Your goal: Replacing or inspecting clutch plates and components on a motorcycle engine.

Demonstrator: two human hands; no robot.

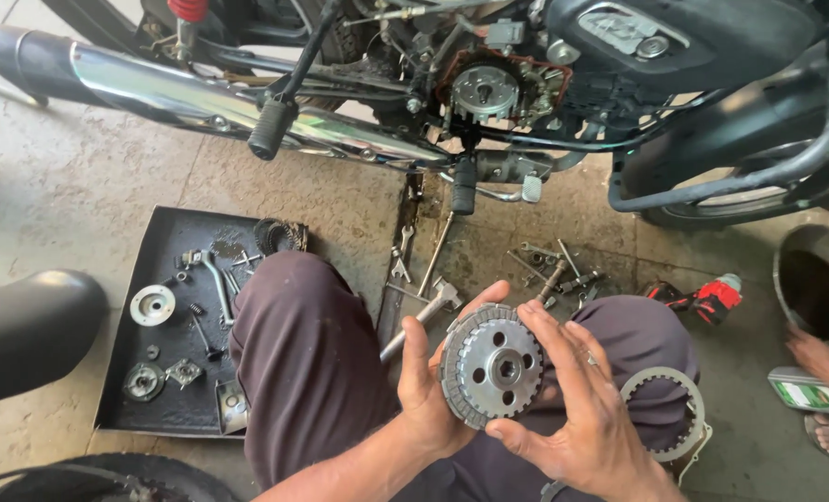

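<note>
Right now both hands hold one round metal part, a clutch pack (492, 365) with holes in its face and thin rings stacked around its edge. The left hand (424, 386) wraps its fingers around the left side, with the thumb up along the rim. The right hand (577, 395) grips the right side, with fingers spread over the rim and one fingertip under the bottom edge. Both hands are closed on the part, so neither one is free. The part sits between the hands, just above the person's lap, and both hands are equally near to it. Its flat face looks up toward the camera, so the line through its middle hole points up at the person's head and not at the motorbike. On the right knee lies a loose toothed ring (665, 409), just beside the right hand. Past the left hand, a silver spanner (421, 316) lies on the floor between the knees. More small tools and bolts (554, 270) lie on the oily floor in front. To the left is a black tray (117, 390) with small parts in it. Farther out stands the motorbike, with its open clutch housing (485, 91) well apart from the hands, straight ahead. A shiny exhaust pipe (201, 98) runs along its side. At the right edge, another person's hand (819, 358) rests near a green and white bottle (809, 390).
</note>
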